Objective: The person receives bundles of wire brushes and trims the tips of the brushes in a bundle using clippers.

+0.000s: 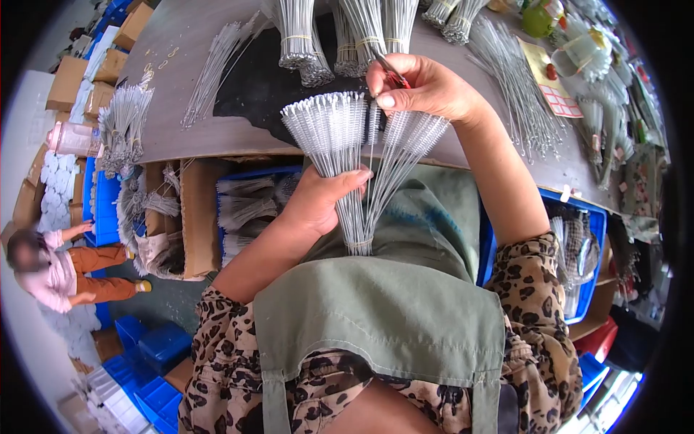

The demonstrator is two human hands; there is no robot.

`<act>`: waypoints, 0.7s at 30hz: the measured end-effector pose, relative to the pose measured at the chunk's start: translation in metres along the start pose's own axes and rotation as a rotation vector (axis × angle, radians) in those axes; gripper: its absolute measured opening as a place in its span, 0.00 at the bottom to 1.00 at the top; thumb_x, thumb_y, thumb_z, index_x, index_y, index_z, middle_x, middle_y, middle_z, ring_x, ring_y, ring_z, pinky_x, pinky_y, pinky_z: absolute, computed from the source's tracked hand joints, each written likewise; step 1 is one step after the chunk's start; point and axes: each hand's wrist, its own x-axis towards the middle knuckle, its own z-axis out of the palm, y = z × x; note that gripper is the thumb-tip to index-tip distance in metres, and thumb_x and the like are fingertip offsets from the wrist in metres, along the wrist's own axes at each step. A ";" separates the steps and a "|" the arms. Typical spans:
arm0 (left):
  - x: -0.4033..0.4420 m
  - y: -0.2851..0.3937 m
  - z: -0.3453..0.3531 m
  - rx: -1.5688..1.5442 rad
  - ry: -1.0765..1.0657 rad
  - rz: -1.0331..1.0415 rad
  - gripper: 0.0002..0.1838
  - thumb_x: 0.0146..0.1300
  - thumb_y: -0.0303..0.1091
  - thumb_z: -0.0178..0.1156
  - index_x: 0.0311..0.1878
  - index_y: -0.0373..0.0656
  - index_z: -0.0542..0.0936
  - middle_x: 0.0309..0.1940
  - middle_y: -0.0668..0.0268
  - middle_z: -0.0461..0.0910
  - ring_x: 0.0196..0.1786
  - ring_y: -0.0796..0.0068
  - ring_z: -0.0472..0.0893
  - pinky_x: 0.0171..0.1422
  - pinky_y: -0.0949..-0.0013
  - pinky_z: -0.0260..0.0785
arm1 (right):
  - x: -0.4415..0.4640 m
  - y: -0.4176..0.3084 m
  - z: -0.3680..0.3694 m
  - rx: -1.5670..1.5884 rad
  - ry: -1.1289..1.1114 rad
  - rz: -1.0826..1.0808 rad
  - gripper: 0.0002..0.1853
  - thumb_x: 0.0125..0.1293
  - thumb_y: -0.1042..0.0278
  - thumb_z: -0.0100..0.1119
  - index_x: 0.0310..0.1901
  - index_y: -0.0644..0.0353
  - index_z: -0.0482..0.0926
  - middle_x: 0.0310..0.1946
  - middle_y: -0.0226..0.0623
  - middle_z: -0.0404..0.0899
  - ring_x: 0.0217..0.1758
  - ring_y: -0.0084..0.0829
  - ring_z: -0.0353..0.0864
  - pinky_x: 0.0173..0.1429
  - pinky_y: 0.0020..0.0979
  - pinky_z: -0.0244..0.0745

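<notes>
My left hand (318, 199) is wrapped round a bundle of thin wire brushes (329, 134), their white bristle heads fanned upward. The fan splits into a thick part on the left and a looser part on the right. One darker brush (374, 123) stands in the gap between them. A yellowish band ties the wire stems near the bottom, in front of the apron. Just above the bristle tips, my right hand (419, 87) pinches a small dark metal tool with a red handle (392, 72). Its exact kind is unclear, and its tip points up and left.
Banded brush bundles (295, 36) stand at the back of the table (173, 58). Loose brushes (513, 87) lie to the right, by a yellow-and-red card (553, 79). Boxes with more brushes sit below the table edge. A person (65, 267) is at the far left.
</notes>
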 end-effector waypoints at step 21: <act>0.001 0.002 0.006 -0.015 -0.006 0.003 0.09 0.52 0.23 0.61 0.38 0.36 0.76 0.31 0.65 0.78 0.34 0.76 0.78 0.41 0.73 0.71 | -0.001 0.001 0.000 -0.048 0.048 -0.044 0.08 0.56 0.70 0.63 0.36 0.61 0.76 0.27 0.26 0.72 0.30 0.18 0.71 0.37 0.21 0.70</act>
